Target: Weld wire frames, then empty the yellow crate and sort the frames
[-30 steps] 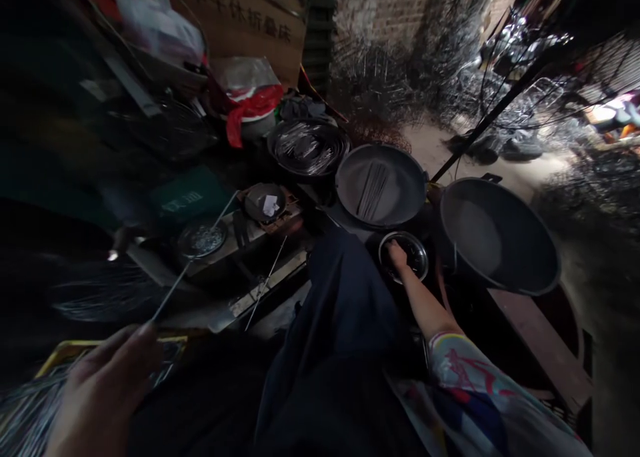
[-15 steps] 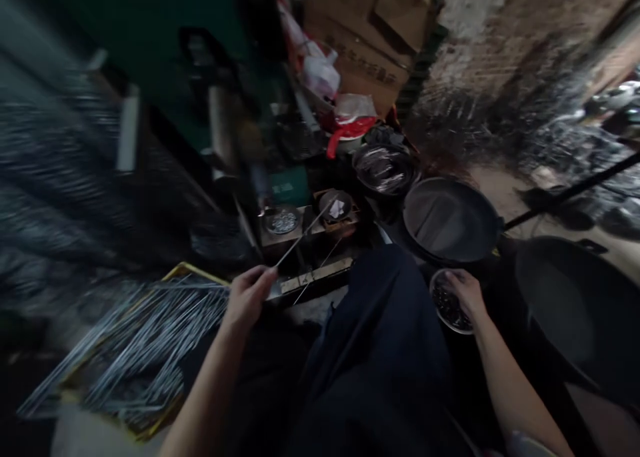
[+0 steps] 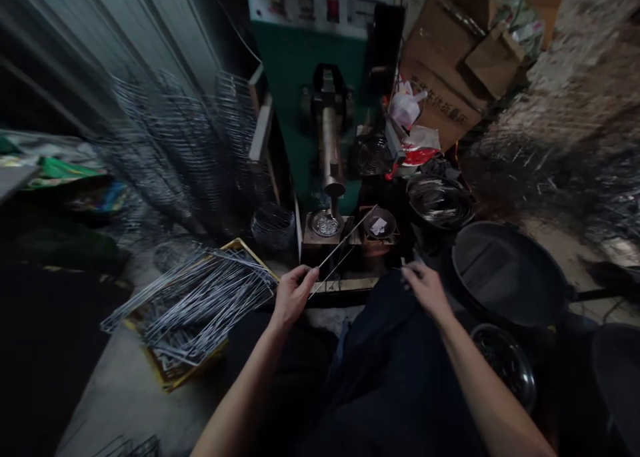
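Between the thumb and fingers of my left hand (image 3: 294, 295) is the lower end of a thin metal rod (image 3: 347, 239), which slants up to the right in front of the machine. My right hand (image 3: 425, 289) hovers over my right knee, its fingertips pinched on a small piece (image 3: 403, 262) too small to name. To the right of my lap sits a round bowl (image 3: 504, 363) with dark, shiny contents. A dish of small shiny metal bits (image 3: 326, 224) stands under the machine's metal arm (image 3: 332, 150). Beside it is a dark dish (image 3: 379, 223) with a white scrap in it.
A yellow crate (image 3: 167, 380) piled with bent metal rods (image 3: 205, 303) stands on the left. The green machine (image 3: 295, 63) rises ahead. Large dark pans (image 3: 510, 273) line the right side. Stacked wire racks (image 3: 175, 150) and a cardboard box (image 3: 445, 63) stand farther back.
My right hand has left the bowl on the right and moved left over my knee, pinching a small piece. My left hand still holds the rod. The view has swung left.
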Tool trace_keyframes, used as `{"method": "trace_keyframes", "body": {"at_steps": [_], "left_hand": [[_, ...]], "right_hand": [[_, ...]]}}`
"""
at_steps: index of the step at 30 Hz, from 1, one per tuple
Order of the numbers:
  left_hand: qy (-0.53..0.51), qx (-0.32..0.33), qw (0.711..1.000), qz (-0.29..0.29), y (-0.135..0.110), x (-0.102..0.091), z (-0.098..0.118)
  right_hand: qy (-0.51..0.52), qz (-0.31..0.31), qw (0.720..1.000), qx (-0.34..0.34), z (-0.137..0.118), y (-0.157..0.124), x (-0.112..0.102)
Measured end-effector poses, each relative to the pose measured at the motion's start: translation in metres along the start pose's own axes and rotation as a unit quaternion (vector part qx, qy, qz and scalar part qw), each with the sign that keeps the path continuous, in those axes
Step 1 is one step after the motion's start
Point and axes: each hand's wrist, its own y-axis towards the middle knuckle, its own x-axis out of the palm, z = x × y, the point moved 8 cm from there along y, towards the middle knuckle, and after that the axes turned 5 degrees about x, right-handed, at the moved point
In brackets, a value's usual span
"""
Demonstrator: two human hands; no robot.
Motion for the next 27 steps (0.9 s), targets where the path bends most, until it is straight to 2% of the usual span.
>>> {"method": "trace_keyframes", "body": {"at_steps": [2, 4, 5, 7, 10, 14, 27], "left_hand": [[0.013, 0.010, 1.000, 0.021, -0.002, -0.005, 0.004], [0.018, 0.017, 0.999, 0.039, -0.004, -0.008, 0.006], [0.020, 0.019, 0.999, 0.047, -0.005, -0.010, 0.006], [0.024, 0.022, 0.998, 0.059, -0.006, -0.012, 0.005], [0.033, 0.026, 0.997, 0.067, -0.005, -0.013, 0.002], [0.045, 0.032, 0.996, 0.073, -0.003, -0.014, -0.002], [0.046, 0.022, 0.994, 0.094, 0.001, -0.016, -0.003]], "right_hand": [[0.064, -0.049, 0.997, -0.001, -0.017, 0.024, 0.066], [0.136, -0.091, 0.986, 0.035, -0.022, 0.040, 0.118], [0.162, -0.108, 0.980, 0.051, -0.024, 0.045, 0.138], [0.191, -0.131, 0.971, 0.065, -0.028, 0.051, 0.163], [0.222, -0.144, 0.963, 0.061, -0.038, 0.056, 0.175], [0.257, -0.134, 0.956, 0.047, -0.046, 0.059, 0.174], [0.280, -0.146, 0.949, 0.019, -0.054, 0.068, 0.178]]}}
